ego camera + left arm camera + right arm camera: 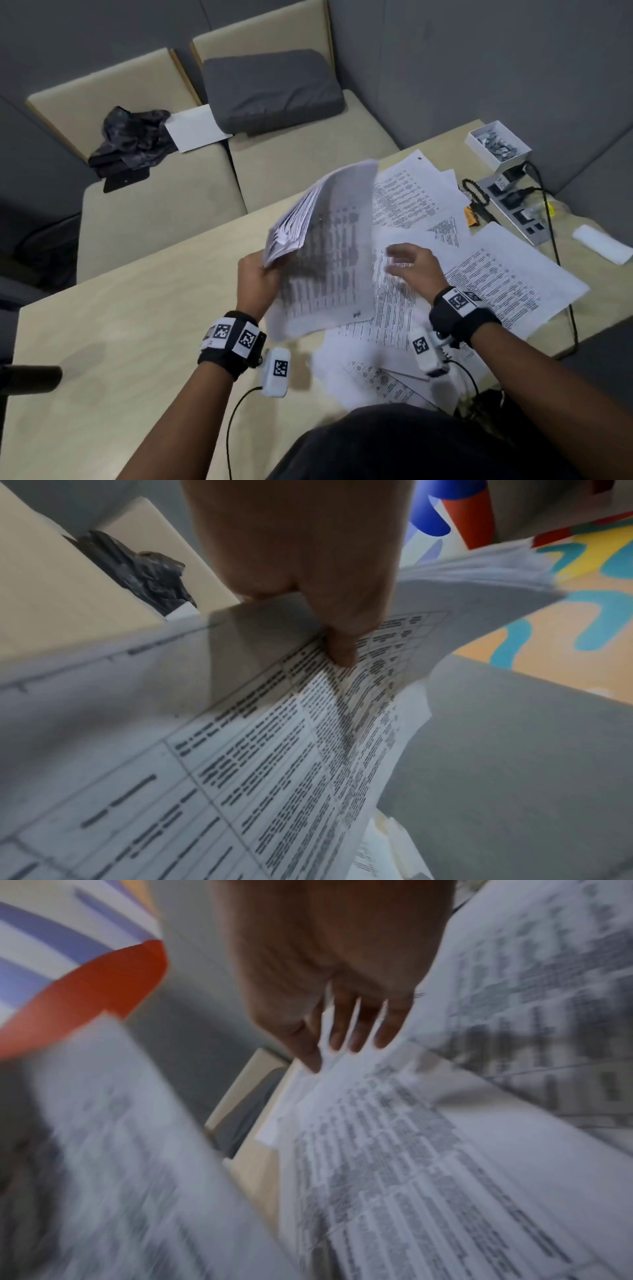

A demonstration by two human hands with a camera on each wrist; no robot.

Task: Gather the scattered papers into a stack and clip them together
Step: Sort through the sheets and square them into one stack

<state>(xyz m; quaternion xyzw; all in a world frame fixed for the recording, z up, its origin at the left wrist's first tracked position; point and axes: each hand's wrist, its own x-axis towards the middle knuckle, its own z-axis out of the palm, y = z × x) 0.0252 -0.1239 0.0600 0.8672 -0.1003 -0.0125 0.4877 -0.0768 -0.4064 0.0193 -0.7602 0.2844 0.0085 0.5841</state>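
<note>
Many thin white printed sheets, gathered into a floppy bundle of printed paper sheets (325,240), raised above the pale wooden table (120,325) and pinched at a lower corner by the left hand (258,279), thumb (337,645) pressed on the printed face, fingers curled behind. Right hand (412,265) spread flat with straight fingers (354,1031), holding nothing, low over the loose printed sheets scattered on the table (507,277); touching or just hovering cannot be told through the blur. Likely light and limp: bundle already bowing and fanning at its free edge, so apt to slip sheet from sheet if gripped at one corner only; better taken along one long edge with both hands, then tapped square on the table. Single sheets on the table probably hard to lift flat, easier slid to an edge or pinched at a corner. Small white open box of dark metal clips (498,145) at the far right corner, well apart from both hands; kind of clip too small to make out. Print blurred and unreadable, count of sheets unknowable, several sheets partly hidden under the bundle and the right forearm, nearest ones cut off by the torso.
</note>
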